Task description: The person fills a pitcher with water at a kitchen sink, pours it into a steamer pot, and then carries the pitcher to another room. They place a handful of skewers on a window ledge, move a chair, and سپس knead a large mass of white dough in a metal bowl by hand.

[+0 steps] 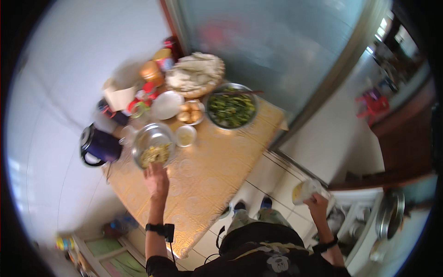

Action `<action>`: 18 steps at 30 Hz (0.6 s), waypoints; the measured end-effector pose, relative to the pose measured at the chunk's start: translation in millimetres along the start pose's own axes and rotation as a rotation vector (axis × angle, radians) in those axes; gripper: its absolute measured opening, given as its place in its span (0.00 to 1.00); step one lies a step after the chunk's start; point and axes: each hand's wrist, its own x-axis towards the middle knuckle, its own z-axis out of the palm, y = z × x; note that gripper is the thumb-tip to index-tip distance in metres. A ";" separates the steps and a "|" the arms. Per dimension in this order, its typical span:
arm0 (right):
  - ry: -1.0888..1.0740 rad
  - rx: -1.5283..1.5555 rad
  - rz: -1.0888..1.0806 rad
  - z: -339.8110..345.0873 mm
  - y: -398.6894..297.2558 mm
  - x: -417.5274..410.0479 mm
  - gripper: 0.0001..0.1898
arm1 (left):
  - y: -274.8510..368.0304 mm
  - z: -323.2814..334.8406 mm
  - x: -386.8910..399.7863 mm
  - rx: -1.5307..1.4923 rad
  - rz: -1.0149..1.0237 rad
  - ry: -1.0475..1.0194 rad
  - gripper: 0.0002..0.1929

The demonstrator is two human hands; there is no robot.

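My left hand [157,178] is at the near rim of a stainless steel bowl [140,138], its fingers reaching over the edge. Blur hides whether they grip the rim or touch the food. Pale yellowish pieces of food [155,155] lie in the near half of that bowl. Over the tiled floor, well off to the right of the table, my right hand [316,204] holds a whitish bowl [309,189] by its side. Something yellow shows in it. A small white cup [186,136] with pale contents stands just right of the steel bowl.
A gold-patterned cloth covers the table [207,166]. Behind are leafy greens in a metal basin [232,110] with chopsticks [242,92] across, a dish of brown round items [190,112], a white plate [168,105], a dough-filled basket [195,74], and a dark kettle [100,144] at left.
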 end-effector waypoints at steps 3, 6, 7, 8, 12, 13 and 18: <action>0.030 -0.036 -0.135 -4.9 1.3 14.8 0.13 | 40.8 -18.0 11.3 -0.179 0.045 -0.051 0.08; 0.135 0.014 -0.120 -16.8 -1.6 28.2 0.13 | 93.5 -24.5 24.4 -0.321 0.201 -0.067 0.07; 0.160 0.013 -0.084 -21.7 0.8 33.1 0.13 | 112.6 -23.4 29.0 -0.356 0.261 -0.102 0.07; 0.186 0.041 -0.099 -29.7 2.6 37.3 0.13 | 134.0 -20.3 33.5 -0.419 0.317 -0.117 0.07; 0.223 0.158 -0.077 -80.1 13.6 44.9 0.12 | 229.9 -31.5 52.4 -0.554 0.484 -0.130 0.08; 0.231 0.186 -0.083 -92.0 21.7 48.5 0.11 | 255.1 -31.0 57.0 -0.557 0.507 -0.128 0.08; 0.412 0.089 -0.141 -114.0 84.2 114.9 0.10 | 405.7 -35.2 87.2 -0.705 0.712 -0.190 0.08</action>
